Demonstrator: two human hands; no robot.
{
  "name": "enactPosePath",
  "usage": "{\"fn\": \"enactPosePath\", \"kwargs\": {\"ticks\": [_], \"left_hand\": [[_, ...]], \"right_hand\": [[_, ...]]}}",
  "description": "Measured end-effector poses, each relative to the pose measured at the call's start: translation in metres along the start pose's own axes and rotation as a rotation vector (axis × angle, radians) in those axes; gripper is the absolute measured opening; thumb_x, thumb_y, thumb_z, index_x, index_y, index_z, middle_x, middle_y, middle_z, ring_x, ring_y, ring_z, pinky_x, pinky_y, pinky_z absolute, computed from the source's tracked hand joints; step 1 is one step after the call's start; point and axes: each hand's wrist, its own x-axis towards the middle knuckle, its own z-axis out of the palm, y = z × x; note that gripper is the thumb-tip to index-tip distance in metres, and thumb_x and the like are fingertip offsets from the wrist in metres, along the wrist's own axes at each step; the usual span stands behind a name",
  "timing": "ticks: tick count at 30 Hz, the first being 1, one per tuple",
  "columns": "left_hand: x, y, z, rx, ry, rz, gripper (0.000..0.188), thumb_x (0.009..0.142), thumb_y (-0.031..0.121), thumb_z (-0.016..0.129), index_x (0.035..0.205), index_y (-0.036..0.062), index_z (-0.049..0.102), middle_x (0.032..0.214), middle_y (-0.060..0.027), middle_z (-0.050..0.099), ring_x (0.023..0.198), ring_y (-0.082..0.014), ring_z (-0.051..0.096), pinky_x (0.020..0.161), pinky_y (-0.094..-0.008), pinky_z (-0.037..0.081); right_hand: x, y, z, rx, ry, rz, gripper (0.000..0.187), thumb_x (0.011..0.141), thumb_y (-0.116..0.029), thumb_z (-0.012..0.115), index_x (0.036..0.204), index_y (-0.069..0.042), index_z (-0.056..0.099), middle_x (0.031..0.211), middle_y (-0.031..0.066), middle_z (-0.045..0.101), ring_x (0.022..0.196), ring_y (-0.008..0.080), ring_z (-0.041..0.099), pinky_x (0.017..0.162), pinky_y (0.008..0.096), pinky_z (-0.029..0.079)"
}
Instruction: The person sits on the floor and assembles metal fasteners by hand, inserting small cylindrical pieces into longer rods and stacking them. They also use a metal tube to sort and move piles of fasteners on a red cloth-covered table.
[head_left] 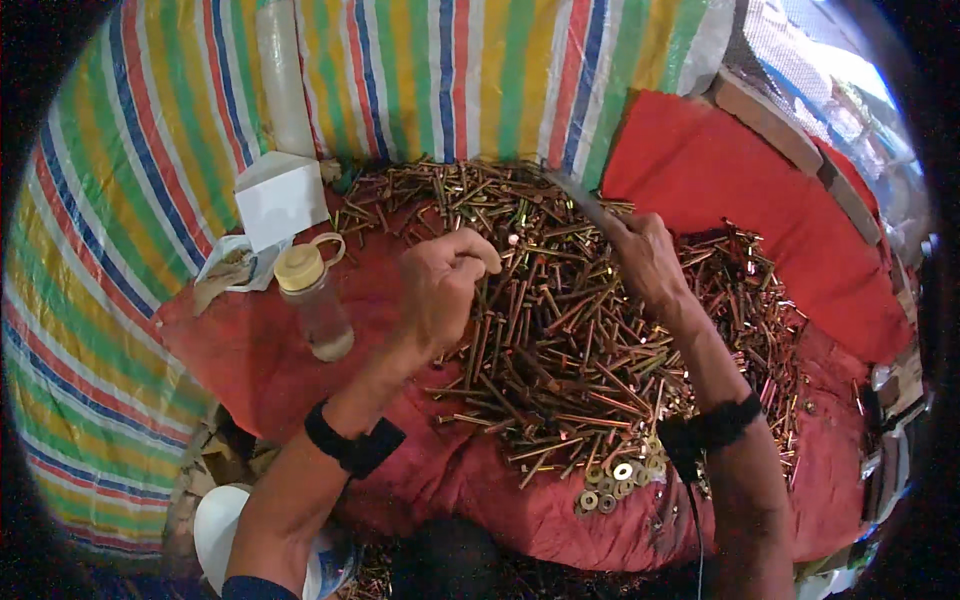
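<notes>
A big heap of long brassy and rust-coloured bolts (560,370) lies spread over a red cloth (400,500). My left hand (445,285) is closed above the heap's left edge, its fingers curled in. Whatever it may hold is hidden. Over the far part of the heap, my right hand (650,255) is wrapped round a long, flat, dark strip-like tool (580,195). The tool points away and to the left, its far end over the bolts. Several flat round washers (623,471) lie at the near edge of the heap.
Left of the heap, a clear bottle (318,310) with a yellow lid stands near a white box (280,200) and a plastic bag (240,262). Striped sheeting (420,80) rises behind. More red cloth (730,180) covers the right side, along bricks (768,125). A white container (215,530) sits beside my left forearm.
</notes>
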Motion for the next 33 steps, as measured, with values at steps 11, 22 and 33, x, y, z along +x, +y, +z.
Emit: {"fn": "enactPosePath", "kwargs": {"ticks": [11, 22, 33], "left_hand": [[-0.009, -0.025, 0.038, 0.099, -0.178, 0.234, 0.015, 0.087, 0.009, 0.055, 0.085, 0.0041, 0.069, 0.084, -0.0177, 0.071, 0.081, -0.0408, 0.070, 0.072, -0.0479, 0.054], [0.055, -0.038, 0.082, 0.127, -0.132, 0.337, 0.023, 0.091, 0.015, 0.063, 0.107, -0.0007, 0.069, 0.105, -0.0215, 0.072, 0.101, -0.0364, 0.071, 0.090, -0.0437, 0.054], [0.130, -0.099, 0.154, 0.069, -0.481, 0.269, 0.038, 0.095, 0.042, 0.062, 0.104, 0.0075, 0.076, 0.091, -0.0225, 0.073, 0.087, -0.0394, 0.070, 0.078, -0.0477, 0.051]], "right_hand": [[-0.027, 0.018, 0.003, 0.054, -0.382, 0.147, 0.035, 0.105, -0.034, 0.060, 0.100, 0.000, 0.058, 0.086, 0.0160, 0.058, 0.079, 0.0231, 0.053, 0.070, 0.0442, 0.046], [0.010, 0.045, 0.051, -0.341, -0.141, -0.492, 0.017, 0.090, -0.003, 0.063, 0.106, -0.003, 0.059, 0.089, 0.0175, 0.060, 0.091, 0.0415, 0.060, 0.076, 0.0514, 0.050], [-0.025, 0.047, 0.041, -0.454, -0.310, -0.546, 0.027, 0.088, -0.009, 0.063, 0.113, -0.002, 0.055, 0.099, 0.0279, 0.063, 0.094, 0.0489, 0.062, 0.078, 0.0568, 0.051]]}}
